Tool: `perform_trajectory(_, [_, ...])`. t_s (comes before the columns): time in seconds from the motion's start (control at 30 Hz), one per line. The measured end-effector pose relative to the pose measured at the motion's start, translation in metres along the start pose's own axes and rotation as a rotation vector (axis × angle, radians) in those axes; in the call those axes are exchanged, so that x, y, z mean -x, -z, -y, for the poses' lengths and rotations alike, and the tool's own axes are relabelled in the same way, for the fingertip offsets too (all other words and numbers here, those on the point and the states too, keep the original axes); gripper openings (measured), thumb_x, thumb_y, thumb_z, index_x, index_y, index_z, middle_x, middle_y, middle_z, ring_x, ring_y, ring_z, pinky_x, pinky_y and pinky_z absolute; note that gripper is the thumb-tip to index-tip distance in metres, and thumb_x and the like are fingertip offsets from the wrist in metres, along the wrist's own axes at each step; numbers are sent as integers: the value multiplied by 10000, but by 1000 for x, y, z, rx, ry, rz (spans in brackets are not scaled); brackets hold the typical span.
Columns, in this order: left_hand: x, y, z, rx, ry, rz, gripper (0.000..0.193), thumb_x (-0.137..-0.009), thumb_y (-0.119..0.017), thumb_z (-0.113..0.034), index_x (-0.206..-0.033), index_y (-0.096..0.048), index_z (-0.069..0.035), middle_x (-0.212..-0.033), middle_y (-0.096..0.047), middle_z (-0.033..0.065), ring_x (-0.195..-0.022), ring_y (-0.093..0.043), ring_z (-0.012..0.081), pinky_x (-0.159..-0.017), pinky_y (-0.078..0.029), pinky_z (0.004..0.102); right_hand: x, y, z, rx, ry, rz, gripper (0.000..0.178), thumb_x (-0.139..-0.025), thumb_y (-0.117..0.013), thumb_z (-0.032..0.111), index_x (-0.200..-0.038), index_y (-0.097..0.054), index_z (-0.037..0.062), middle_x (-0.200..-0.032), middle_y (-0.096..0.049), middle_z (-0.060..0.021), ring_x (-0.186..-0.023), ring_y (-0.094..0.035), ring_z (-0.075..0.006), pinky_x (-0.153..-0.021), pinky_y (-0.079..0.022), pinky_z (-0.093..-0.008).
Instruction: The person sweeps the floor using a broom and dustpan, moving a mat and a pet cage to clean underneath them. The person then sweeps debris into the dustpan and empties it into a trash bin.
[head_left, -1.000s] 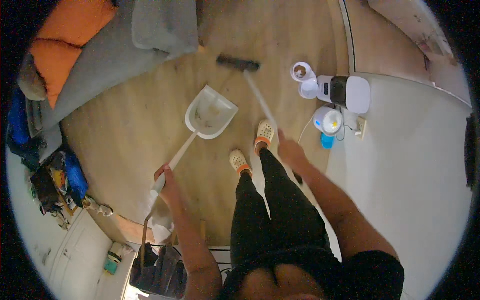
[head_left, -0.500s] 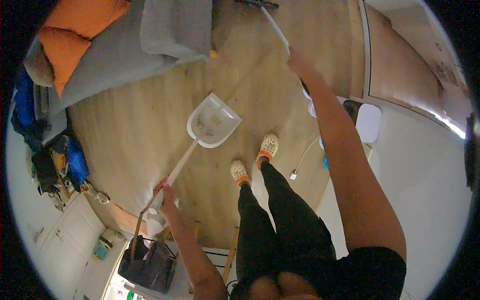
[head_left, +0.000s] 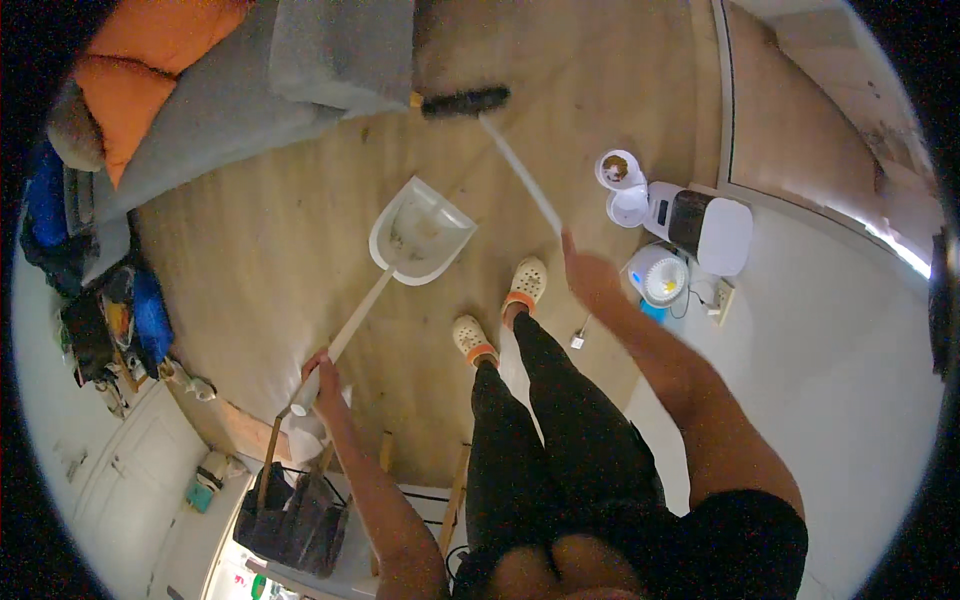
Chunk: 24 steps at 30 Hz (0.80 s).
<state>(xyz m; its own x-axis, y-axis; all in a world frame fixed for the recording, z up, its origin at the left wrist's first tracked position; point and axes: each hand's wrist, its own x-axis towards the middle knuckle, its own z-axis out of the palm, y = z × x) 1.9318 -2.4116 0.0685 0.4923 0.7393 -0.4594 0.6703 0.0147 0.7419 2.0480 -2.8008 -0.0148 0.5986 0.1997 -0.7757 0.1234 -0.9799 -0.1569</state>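
Observation:
My left hand (head_left: 325, 385) is wrapped round the long white handle of a dustpan (head_left: 424, 232). The white pan lies on the wooden floor ahead of my feet, its wide mouth turned to the upper right, with some grey debris inside. Fingers closed, my right hand (head_left: 590, 275) grips the white stick of a broom (head_left: 465, 103). The broom's dark bristle head is on the floor beside the sofa corner, beyond the dustpan and apart from it.
A grey sofa (head_left: 340, 55) with orange cushions (head_left: 125, 100) stands at the far left. To the right are a white pet feeder (head_left: 725, 235) with bowls, a round white water fountain (head_left: 658, 275) and a loose cable plug (head_left: 577, 341). A dark bag (head_left: 295, 525) sits at the lower left.
My right hand has drawn the broom nearer, and its head has swung left toward the sofa corner. The pet feeder and bowls have come out from behind my right arm. The dustpan stays put.

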Motion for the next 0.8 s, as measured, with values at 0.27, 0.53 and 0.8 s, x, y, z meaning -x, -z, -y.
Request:
perform_trajectory(0.27, [7, 26, 25, -39, -172, 51, 122, -822, -534, -95, -922, -505, -31, -993, -569, 91, -788, -477, 72, -659, -397, 194, 155, -23, -34, -162, -33, 87, 593, -785, -459, 179, -1328, -230, 123, -665, -576, -173, -598, -575, -332, -544, -460, -477])
perform_trajectory(0.53, [13, 30, 26, -36, -212, 249, 139, -816, -528, -82, -945, -495, -44, -1055, -545, 109, -840, -508, 121, -755, -412, 243, 35, -83, -155, -307, -317, -436, 578, -761, -451, 132, -1311, -271, 136, -769, -591, -221, -692, -579, -382, -606, -459, -469])
perform_trajectory(0.8, [-1, 63, 75, -53, -266, 355, 166, -807, -570, -117, -943, -523, -35, -1010, -565, 104, -888, -512, 137, -829, -396, 259, 194, -203, 11, -520, -314, -53, 539, -823, -450, 213, -1305, -259, 67, -772, -576, -240, -712, -579, -376, -621, -460, -487])
